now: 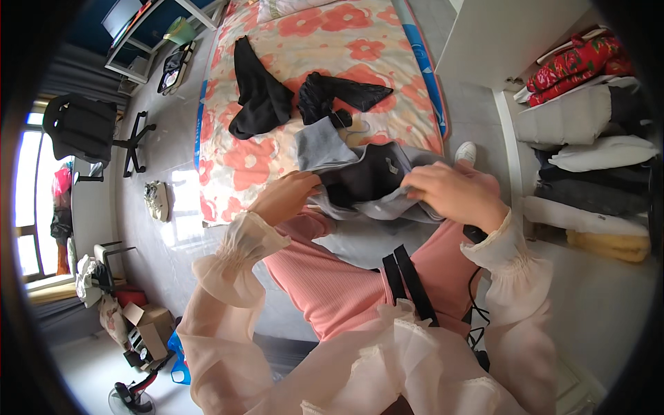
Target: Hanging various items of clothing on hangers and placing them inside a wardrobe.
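A grey garment (429, 158) with a dark inside and a small pale label hangs at the bed's near edge, over my lap. My left hand (289, 196) grips its left rim, and my right hand (446, 188) grips the right rim, so the opening between them gapes wide. Which kind of garment it is, I cannot tell. One grey part of it lies folded on the bed. Just beyond are a crumpled shiny black garment (321, 97) and what looks like a clothes hanger (357, 130). Farther left, a long black garment (259, 97) is spread out.
The bed (353, 52) has a flowered sheet. At right stands an open wardrobe with folded clothes (574, 114) stacked on shelves. A black office chair (81, 128), shoes (157, 200), a cardboard box (151, 325) and a small fan (131, 398) are on the left.
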Available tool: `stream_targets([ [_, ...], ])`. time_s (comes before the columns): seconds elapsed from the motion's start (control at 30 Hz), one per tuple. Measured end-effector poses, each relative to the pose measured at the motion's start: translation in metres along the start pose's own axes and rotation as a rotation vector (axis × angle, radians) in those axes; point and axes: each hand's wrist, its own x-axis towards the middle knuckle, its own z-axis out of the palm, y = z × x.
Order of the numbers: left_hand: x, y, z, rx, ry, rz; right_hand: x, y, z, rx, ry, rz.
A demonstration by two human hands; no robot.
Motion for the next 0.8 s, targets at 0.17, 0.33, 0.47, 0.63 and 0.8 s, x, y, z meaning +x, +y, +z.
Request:
stream_targets([
  [0.17, -0.014, -0.073, 0.000, 0.537, 0.230, 0.013, -0.023, 0.025, -0.020, -0.104, -0.012, 0.255],
  [0.33, 0.010, -0.108, -0.058, 1.091, 0.674, -0.050, -0.009, -0.012, 0.026, -0.508, -0.410, -0.062],
  [0.47, 0.042, -0.071, -0.120, 1.035, 0.687, -0.120, -0.032, -0.038, 0.123, -0.921, -0.501, -0.344],
  [0.63, 0.037, -0.037, -0.133, 0.654, 0.673, 0.007, -0.010, -0.036, 0.111, -0.628, -0.290, -0.351],
  [0.8, 0.023, -0.012, -0.068, 0.109, 0.329, -0.154, 0.025, -0.010, 0.081, -0.531, 0.042, -0.229],
])
